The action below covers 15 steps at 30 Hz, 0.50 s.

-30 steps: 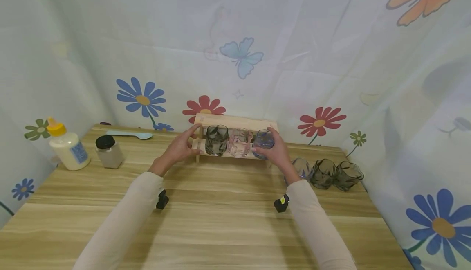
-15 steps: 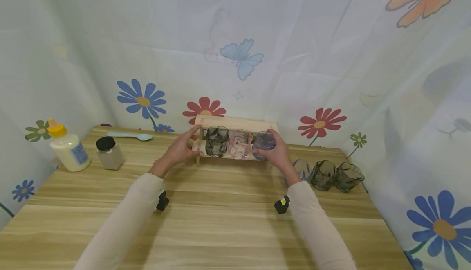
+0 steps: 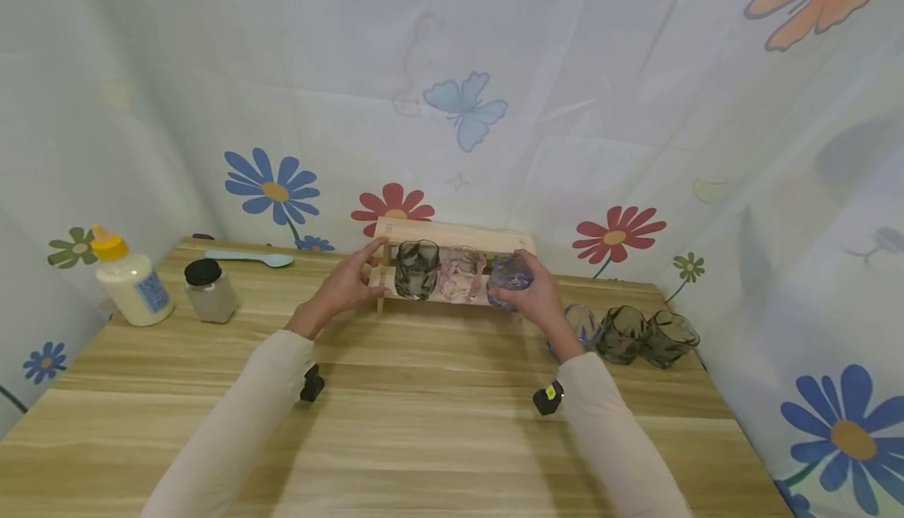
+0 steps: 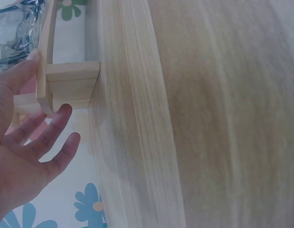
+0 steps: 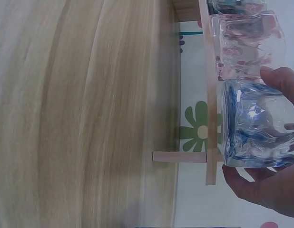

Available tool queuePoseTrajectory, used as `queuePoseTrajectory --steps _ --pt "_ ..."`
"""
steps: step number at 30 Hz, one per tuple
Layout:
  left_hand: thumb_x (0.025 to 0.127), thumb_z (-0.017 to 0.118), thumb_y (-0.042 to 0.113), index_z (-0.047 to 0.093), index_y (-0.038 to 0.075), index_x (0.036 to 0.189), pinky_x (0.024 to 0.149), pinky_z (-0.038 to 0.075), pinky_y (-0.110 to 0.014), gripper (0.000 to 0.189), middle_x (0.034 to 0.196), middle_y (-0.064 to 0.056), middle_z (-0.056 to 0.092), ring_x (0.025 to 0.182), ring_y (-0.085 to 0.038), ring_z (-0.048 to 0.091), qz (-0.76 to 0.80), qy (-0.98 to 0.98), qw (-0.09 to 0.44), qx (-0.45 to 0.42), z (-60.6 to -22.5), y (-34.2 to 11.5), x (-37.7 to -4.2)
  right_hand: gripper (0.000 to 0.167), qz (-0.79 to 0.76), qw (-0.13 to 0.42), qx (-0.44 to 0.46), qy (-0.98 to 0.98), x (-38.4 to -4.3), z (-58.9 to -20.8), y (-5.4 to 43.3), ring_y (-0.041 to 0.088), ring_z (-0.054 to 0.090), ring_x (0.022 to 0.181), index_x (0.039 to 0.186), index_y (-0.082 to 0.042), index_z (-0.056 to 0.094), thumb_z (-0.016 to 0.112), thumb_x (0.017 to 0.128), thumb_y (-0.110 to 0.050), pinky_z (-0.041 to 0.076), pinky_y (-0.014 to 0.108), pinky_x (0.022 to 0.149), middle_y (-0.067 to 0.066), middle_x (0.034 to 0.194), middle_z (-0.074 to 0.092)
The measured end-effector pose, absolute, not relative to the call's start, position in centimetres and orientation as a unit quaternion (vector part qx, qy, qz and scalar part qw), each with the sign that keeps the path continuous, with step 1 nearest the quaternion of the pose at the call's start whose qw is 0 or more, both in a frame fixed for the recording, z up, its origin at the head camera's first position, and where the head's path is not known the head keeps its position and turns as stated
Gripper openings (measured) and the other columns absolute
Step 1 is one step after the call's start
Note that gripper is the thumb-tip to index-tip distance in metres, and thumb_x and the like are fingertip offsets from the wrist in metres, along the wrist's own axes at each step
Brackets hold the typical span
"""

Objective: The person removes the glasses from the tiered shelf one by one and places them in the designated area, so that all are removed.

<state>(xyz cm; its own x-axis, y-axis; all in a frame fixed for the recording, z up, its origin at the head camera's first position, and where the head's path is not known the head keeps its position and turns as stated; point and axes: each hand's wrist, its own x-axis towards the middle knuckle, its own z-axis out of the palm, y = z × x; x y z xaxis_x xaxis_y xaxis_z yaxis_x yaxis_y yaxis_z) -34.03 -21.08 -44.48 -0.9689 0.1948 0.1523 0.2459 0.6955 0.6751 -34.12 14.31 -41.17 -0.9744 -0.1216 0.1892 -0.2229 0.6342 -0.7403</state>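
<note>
A small two-tier wooden rack (image 3: pixel 452 231) stands at the back of the table. On its lower shelf sit a smoky grey glass (image 3: pixel 417 270) at the left and a pink glass (image 3: pixel 462 275) in the middle. My right hand (image 3: pixel 537 289) grips a blue glass (image 3: pixel 510 275) at the right end, thumb on one side and fingers on the other. In the right wrist view, the blue glass (image 5: pixel 256 126) is close by the shelf edge. My left hand (image 3: pixel 346 281) holds the rack's left end, its thumb (image 4: pixel 28 69) on the shelf near the grey glass.
Right of the rack, a clear bluish glass (image 3: pixel 582 325) and two smoky glasses (image 3: pixel 623 334) stand in a row, the bluish one partly behind my wrist. At the left are a glue bottle (image 3: pixel 134 282), a black-lidded jar (image 3: pixel 210 292) and a pale blue spoon (image 3: pixel 250 257).
My right hand and the blue glass have shifted slightly to the right and towards me. The left hand keeps its place on the rack.
</note>
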Motion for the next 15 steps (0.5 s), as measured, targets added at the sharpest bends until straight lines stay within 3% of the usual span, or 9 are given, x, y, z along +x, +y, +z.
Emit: queuePoseTrajectory --steps 15 --pt "0.084 0.082 0.018 0.021 0.028 0.16 0.072 0.05 -0.038 0.098 0.134 -0.023 0.053 0.083 -0.028 0.062 -0.369 -0.922 0.038 -0.116 -44.6 -21.2 -34.2 0.089 0.419 0.069 0.096 -0.9 -30.9 -40.1 16.0 0.042 0.046 0.136 0.152 -0.017 0.041 0.087 0.077 -0.027 0.039 0.059 0.108 0.021 0.147 0.05"
